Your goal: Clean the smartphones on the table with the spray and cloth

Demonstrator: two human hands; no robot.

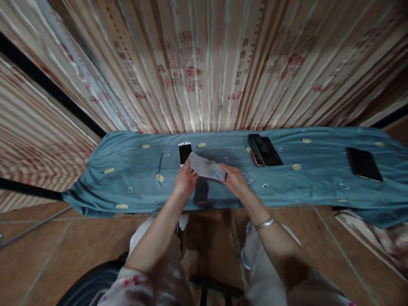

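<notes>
Left hand (185, 182) and right hand (233, 178) each pinched an end of a limp, pale grey, creased piece (207, 167), cloth or thin pouch unclear, stretched between them above the counter (95, 182). Looked midway: piece already picked up and spread, not yet set down. White-framed flat phone (185, 148) lay just behind the left hand; glossy dark slabs (269, 151) clustered farther right, another dark slab (364, 164) well apart. Smooth teal cover, wrinkled at the edges; pleated, patterned curtain (204, 76) behind.

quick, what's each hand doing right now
Left hand: closed on one end of the pale cloth.
Right hand: closed on the cloth's other end.
</notes>
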